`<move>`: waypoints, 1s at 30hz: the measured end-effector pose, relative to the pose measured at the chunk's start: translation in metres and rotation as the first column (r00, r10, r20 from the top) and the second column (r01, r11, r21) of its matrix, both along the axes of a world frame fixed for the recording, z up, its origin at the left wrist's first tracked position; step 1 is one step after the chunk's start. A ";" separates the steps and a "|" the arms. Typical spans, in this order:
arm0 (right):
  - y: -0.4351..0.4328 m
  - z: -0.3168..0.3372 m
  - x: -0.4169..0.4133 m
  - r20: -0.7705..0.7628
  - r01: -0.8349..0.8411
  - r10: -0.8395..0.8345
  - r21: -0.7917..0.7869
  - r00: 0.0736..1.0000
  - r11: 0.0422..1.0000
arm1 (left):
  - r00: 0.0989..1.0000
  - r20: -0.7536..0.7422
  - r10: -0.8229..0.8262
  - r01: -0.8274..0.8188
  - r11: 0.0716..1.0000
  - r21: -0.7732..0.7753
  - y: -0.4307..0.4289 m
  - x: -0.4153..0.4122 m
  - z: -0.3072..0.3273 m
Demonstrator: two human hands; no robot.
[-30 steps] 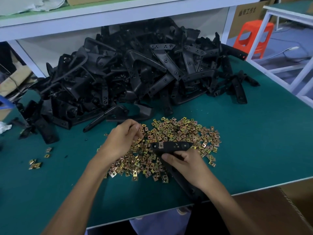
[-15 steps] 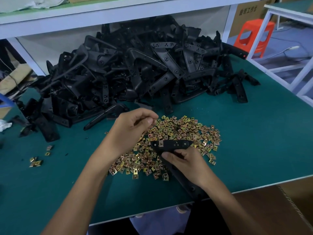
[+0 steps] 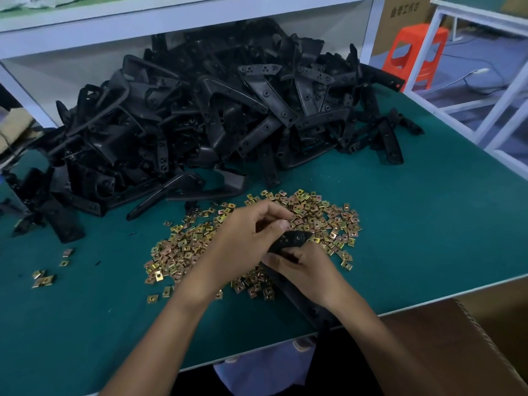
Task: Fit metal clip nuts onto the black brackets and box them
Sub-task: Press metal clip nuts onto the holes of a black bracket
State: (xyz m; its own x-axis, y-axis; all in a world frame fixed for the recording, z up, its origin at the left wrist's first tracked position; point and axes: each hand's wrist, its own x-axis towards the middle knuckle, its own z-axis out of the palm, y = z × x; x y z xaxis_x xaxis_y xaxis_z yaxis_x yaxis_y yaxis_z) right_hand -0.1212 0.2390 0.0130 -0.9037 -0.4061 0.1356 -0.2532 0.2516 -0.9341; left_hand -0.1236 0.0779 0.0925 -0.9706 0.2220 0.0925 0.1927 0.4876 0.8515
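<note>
A spread of gold metal clip nuts lies on the green table. My right hand grips a black bracket that runs from the nuts down to the table's front edge. My left hand has its fingers pinched together at the bracket's upper end; whatever it pinches is too small to make out. A big heap of black brackets fills the back of the table.
A few stray clip nuts lie at the left. A brown cardboard box stands below the table's front right edge. A white shelf runs overhead. An orange stool and a white frame stand at the right.
My left hand has moved right from the nut pile to the top end of the bracket. My right hand has tilted the bracket's end up toward it.
</note>
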 end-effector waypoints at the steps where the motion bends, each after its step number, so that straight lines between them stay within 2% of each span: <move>1: 0.000 0.000 0.000 -0.002 0.003 -0.003 0.011 1.000 1.000 | 1.000 0.003 -0.004 0.004 1.000 0.001 -0.001 0.000 0.000; 14: 0.002 -0.001 -0.001 -0.010 -0.010 0.010 -0.020 1.000 1.000 | 0.995 0.074 -0.063 0.062 0.998 0.012 -0.008 0.003 0.001; 19: 0.002 -0.005 -0.002 -0.034 0.000 0.000 -0.003 0.999 1.000 | 1.000 0.012 -0.029 0.030 0.993 -0.110 -0.006 0.012 -0.004; 23: 0.003 -0.005 -0.002 -0.063 0.015 -0.016 -0.010 0.998 1.000 | 0.999 -0.020 0.042 -0.042 0.999 -0.019 -0.001 0.016 -0.007; 30: 0.003 -0.006 -0.003 -0.029 0.017 -0.017 -0.001 0.999 1.000 | 0.998 0.021 0.051 -0.052 0.997 0.065 -0.001 0.015 -0.008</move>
State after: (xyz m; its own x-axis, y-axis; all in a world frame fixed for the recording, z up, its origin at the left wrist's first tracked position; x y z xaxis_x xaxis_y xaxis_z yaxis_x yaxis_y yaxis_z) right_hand -0.1238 0.2425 0.0068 -0.9062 -0.3905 0.1620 -0.2757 0.2553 -0.9267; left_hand -0.1088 0.0768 0.0844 -0.9824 0.1659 0.0862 0.1519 0.4395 0.8853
